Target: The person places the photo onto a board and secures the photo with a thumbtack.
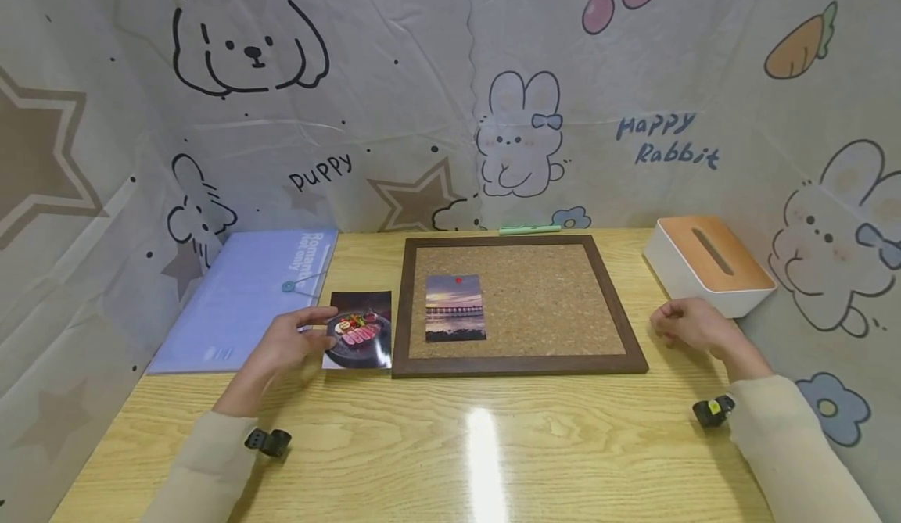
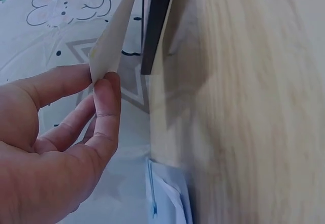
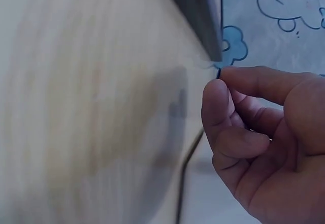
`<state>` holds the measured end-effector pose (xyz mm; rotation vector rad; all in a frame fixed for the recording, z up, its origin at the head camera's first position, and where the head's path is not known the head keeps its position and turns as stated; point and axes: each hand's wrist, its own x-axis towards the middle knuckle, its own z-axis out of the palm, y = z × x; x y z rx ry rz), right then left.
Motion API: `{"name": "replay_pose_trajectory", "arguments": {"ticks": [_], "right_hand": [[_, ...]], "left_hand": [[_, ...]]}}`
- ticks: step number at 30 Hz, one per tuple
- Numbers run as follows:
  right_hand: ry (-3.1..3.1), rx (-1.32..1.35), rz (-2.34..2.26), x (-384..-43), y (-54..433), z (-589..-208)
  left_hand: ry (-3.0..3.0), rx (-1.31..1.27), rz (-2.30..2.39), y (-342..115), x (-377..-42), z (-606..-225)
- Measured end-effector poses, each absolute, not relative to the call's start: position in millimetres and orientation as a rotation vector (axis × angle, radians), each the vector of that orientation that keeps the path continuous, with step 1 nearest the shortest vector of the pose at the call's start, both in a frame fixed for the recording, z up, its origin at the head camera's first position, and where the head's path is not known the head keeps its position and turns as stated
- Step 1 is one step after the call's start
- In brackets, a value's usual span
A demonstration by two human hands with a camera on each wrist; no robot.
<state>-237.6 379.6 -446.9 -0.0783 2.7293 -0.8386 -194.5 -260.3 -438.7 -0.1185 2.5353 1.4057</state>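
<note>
My left hand [image 1: 285,345] pinches the left edge of a photo print [image 1: 359,347] of sliced meat on a dark plate. In the left wrist view the print [image 2: 112,43] stands nearly edge-on between thumb and fingers. To its right lies a framed cork board [image 1: 549,296], bearing a sunset pier photo [image 1: 454,320] fixed by a red push pin [image 1: 458,280]. Beyond the board's right edge, my right hand [image 1: 690,324] has its thumb and index fingertip together. A small dark thing [image 3: 219,73] shows between those fingertips; its kind is hidden.
A tissue box [image 1: 725,253] with an orange-brown lid stands behind my right hand. At the left, a blue document folder [image 1: 242,296] with a string closure lies beyond my left hand. A green pen [image 1: 529,230] lies behind the board, near the printed cloth wall [image 1: 415,62].
</note>
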Motion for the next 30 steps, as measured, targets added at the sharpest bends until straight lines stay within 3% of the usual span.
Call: {"name": "replay_pose_trajectory", "arguments": {"ticks": [14, 30], "right_hand": [[2.767, -0.179, -0.984, -248.9, 350.7, -417.8], [2.799, -0.219, -1.016, -262.6, 324.4, -400.5]], "left_hand": [[2.506, 0.023, 1.56, -232.5, -208.6, -425.7], [2.412, 0.115, 1.642, -170.7, -230.1, -415.2]]}}
